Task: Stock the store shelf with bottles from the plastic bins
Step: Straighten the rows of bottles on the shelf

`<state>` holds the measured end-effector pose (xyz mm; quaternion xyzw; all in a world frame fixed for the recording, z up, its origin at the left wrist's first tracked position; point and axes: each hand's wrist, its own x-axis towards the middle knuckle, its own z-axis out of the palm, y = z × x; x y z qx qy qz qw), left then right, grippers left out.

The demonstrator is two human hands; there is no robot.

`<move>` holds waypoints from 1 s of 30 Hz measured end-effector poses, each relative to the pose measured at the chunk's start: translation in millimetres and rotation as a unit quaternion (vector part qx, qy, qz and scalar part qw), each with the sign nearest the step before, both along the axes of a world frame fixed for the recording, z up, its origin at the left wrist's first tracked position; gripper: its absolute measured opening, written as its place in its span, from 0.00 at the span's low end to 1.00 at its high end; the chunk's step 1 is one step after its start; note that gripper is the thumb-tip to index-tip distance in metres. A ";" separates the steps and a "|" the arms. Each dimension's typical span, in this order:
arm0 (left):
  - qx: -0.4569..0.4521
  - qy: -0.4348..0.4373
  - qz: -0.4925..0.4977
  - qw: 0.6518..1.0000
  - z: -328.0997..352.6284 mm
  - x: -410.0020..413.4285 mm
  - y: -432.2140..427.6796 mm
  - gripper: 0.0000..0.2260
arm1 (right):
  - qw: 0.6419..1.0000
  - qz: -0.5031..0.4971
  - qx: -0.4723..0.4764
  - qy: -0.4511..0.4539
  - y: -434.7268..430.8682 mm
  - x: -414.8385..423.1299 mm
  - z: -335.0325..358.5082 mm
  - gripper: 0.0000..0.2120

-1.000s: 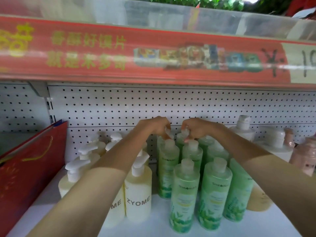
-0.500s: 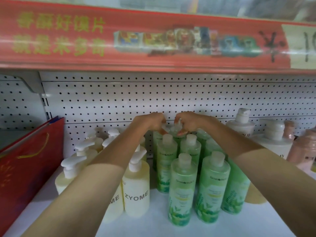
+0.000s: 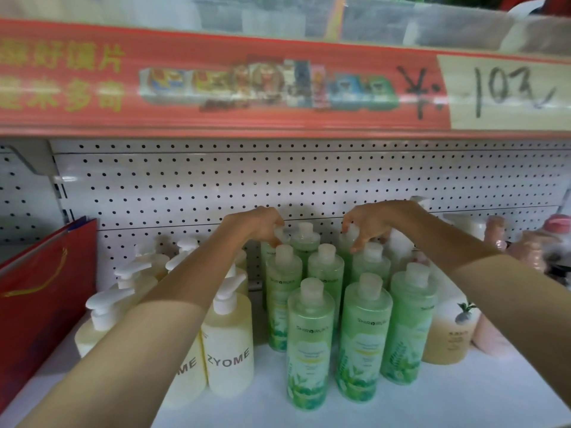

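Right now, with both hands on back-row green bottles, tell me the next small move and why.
Probably let go of both caps and draw the hands back. The left hand pinches the cap of the left back-row green bottle and the right hand the right back-row green bottle; both stand upright in line with the middle bottle. Their bases are hidden.

You get soft, fairly bright light from your side of the shelf; the green bottles (image 3: 310, 341) throw faint shadows on the pegboard (image 3: 185, 186). Your forearms (image 3: 148, 341) darken toward you. The red banner (image 3: 216, 84) overhead is smeared, and the edges bow outward.
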<state>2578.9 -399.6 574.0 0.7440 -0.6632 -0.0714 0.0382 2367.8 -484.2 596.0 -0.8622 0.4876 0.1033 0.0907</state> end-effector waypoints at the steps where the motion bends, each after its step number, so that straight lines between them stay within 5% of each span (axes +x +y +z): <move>1: 0.001 -0.001 -0.001 1.000 0.1 0.0 -0.3 0.30 | 1.000 -0.003 -0.002 -0.017 -1.8 -1.3 -2.1 0.27; 30: -0.015 0.018 -0.008 1.000 -3.4 3.4 -2.0 0.28 | 0.996 0.033 -0.021 -0.083 -8.3 27.4 -13.0 0.25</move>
